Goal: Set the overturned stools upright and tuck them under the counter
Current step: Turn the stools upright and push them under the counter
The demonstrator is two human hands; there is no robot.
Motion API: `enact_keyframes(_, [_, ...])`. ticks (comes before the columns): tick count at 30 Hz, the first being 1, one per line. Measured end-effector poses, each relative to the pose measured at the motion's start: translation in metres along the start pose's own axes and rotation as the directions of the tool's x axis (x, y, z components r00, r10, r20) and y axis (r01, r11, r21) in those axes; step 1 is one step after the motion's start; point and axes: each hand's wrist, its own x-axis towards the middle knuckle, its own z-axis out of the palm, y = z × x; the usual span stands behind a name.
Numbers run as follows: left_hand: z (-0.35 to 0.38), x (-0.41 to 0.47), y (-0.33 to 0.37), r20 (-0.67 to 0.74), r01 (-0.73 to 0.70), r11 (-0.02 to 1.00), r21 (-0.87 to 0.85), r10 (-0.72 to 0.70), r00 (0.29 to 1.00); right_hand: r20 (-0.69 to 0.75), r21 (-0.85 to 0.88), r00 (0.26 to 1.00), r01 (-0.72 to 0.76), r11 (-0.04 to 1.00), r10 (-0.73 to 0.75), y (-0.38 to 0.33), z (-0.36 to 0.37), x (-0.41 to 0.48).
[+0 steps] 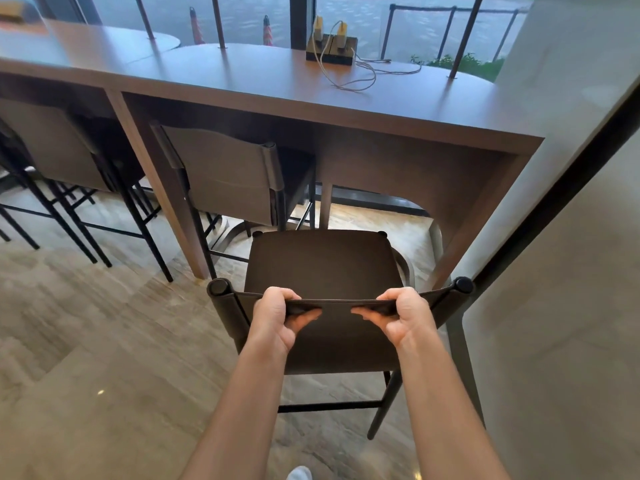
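Two pinches, left hand and right hand, stool backrest edge between fingers and thumbs.

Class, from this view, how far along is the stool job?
Done: the nearer tucked stool and the far-left stool stand upright under the counter. In hand: left hand and right hand grip the backrest of a third stool, upright but outside the counter. Left: pushing it under.

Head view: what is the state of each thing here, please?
Near stool, upright, not yet under the counter.
Left hand, grips its backrest.
Right hand, grips its backrest.
Middle stool, upright, tucked under.
Left stool, upright, tucked under.
Cables, loose on counter.
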Motion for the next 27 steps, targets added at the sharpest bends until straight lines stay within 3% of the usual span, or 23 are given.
enact_keyframes(12, [0.035, 0.022, 0.021, 0.035, -0.046, 0.999, -0.018, 0.047, 0.998, -0.041, 0.022, 0.992, 0.121, 0.992, -0.12, -0.028, 0.028, 0.019])
enact_keyframes(27, [0.157, 0.05, 0.024, 0.056, -0.099, 0.995, 0.032, 0.097, 0.994, -0.046, 0.057, 0.975, 0.218, 0.974, -0.215, -0.127, 0.023, 0.064])
